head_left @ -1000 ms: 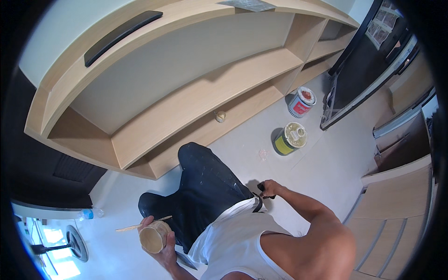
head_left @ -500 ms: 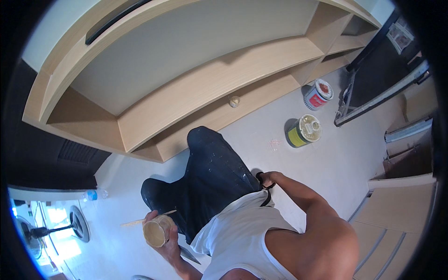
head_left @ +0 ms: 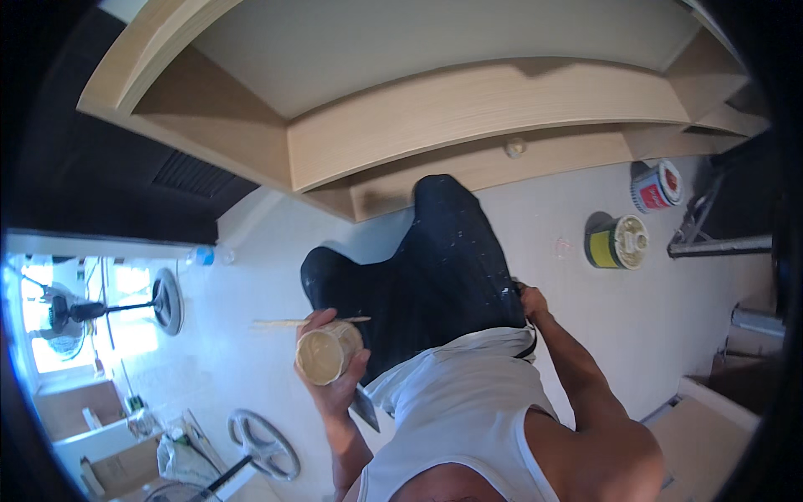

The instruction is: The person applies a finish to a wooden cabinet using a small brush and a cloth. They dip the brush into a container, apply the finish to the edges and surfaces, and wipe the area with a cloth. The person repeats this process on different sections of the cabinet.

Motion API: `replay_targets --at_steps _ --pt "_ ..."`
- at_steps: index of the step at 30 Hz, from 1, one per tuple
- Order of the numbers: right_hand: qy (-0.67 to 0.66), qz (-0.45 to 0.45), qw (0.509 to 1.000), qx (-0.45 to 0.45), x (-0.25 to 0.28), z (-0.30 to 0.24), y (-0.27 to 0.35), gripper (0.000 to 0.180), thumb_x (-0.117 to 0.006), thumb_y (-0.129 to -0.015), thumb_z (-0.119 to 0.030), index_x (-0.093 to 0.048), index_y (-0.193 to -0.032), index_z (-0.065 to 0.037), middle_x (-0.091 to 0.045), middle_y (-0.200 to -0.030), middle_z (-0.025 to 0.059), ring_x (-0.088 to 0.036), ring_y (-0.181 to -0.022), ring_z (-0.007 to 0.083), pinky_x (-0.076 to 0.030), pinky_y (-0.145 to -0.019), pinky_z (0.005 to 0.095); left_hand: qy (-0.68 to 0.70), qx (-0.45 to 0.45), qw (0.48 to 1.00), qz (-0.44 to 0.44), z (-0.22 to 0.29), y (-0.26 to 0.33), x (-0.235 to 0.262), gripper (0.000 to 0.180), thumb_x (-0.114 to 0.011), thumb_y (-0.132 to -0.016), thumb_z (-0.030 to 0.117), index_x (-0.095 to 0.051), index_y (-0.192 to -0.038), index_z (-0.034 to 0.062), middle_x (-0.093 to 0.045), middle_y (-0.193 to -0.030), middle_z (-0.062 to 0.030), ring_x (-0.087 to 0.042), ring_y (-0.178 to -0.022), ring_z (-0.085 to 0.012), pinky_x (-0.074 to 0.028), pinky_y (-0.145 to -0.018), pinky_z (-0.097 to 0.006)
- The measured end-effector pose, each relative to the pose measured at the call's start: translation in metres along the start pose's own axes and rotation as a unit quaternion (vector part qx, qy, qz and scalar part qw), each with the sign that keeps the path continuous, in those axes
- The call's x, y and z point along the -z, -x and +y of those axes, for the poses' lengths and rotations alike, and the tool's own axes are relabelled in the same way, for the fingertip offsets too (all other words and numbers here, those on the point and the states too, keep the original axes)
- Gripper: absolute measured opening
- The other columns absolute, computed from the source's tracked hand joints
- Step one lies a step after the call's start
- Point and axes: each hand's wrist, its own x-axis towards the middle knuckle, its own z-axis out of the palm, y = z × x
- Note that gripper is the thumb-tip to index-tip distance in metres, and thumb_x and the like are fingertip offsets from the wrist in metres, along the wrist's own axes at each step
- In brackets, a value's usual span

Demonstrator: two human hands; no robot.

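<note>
The left hand grips a small round tan putty-filled cup with a thin wooden stick across it and a scraper blade beneath, none applied to the pale wooden shelf unit yet, while whether the right hand at the waist is closed cannot be told.

Two round tins stand on the pale floor at the right, near the wooden shelf unit. The farther tin with a red and white label lies close to the shelf's base. The nearer tin with a yellow and dark green label sits just beside it, apart.

Matt pale wood shelf unit; beside it, glossy metal cans, smooth floor, paint-flecked dark cloth trousers.
</note>
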Motion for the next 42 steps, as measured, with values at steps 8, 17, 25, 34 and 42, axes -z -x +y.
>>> replay_targets --at_steps 8,17,25,34,42 --pt "-0.057 0.041 0.997 -0.017 -0.013 0.008 -0.007 0.032 -0.054 -0.095 -0.019 -0.075 -0.114 -0.005 -0.074 -0.112 0.0247 -0.071 -0.108 0.0414 -0.059 -0.093 0.0509 -0.008 -0.012 1.0 -0.007 0.007 -0.007 -0.008 0.072 -0.096 -0.064 0.03 -0.069 -0.125 0.0018 -0.067 -0.123 -0.0108 -0.065 -0.113 -0.024 -0.051 -0.1 -0.038" --pt "0.008 -0.009 1.0 -0.028 -0.003 -0.002 0.004 0.033 -0.059 -0.095 -0.031 -0.075 -0.117 -0.012 -0.075 -0.117 0.0166 -0.071 -0.112 0.037 -0.058 -0.097 0.0465 -0.04 -0.014 0.999 -0.01 0.01 -0.008 -0.008 0.072 -0.096 -0.062 0.03 -0.07 -0.123 0.0027 -0.067 -0.124 -0.0103 -0.066 -0.113 -0.0234 -0.052 -0.1 -0.038" --pt "0.018 -0.004 0.999 -0.049 0.009 -0.011 0.016 0.044 -0.058 -0.098 -0.049 -0.074 -0.121 -0.016 -0.075 -0.119 0.0156 -0.071 -0.112 0.0368 -0.058 -0.096 0.0458 -0.032 -0.011 0.999 -0.009 0.011 -0.008 -0.011 0.071 -0.095 -0.062 0.031 -0.07 -0.123 0.0028 -0.067 -0.124 -0.0104 -0.066 -0.114 -0.0237 -0.051 -0.101 -0.038" --pt "-0.197 0.073 0.977 0.04 -0.028 0.014 -0.008 0.058 -0.077 -0.08 -0.03 -0.065 -0.132 -0.005 -0.073 -0.116 0.0236 -0.071 -0.108 0.0402 -0.056 -0.094 0.0491 -0.045 -0.013 0.999 -0.009 0.013 -0.007 -0.008 0.071 -0.094 -0.064 0.037 -0.07 -0.122 0.0032 -0.067 -0.123 -0.0105 -0.062 -0.121 -0.0261 -0.048 -0.105 -0.041" --pt "-0.245 0.059 0.968 0.017 -0.02 0.018 -0.024 0.053 -0.065 -0.092 -0.046 -0.067 -0.123 -0.003 -0.074 -0.103 0.0147 -0.069 -0.099 0.0302 -0.053 -0.091 0.0413 -0.027 -0.025 0.999 0.0 -0.003 0.002 -0.014 0.086 -0.091 -0.068 0.059 -0.066 -0.125 0.0004 -0.065 -0.126 -0.0119 -0.057 -0.127 -0.029 -0.043 -0.109 -0.044"
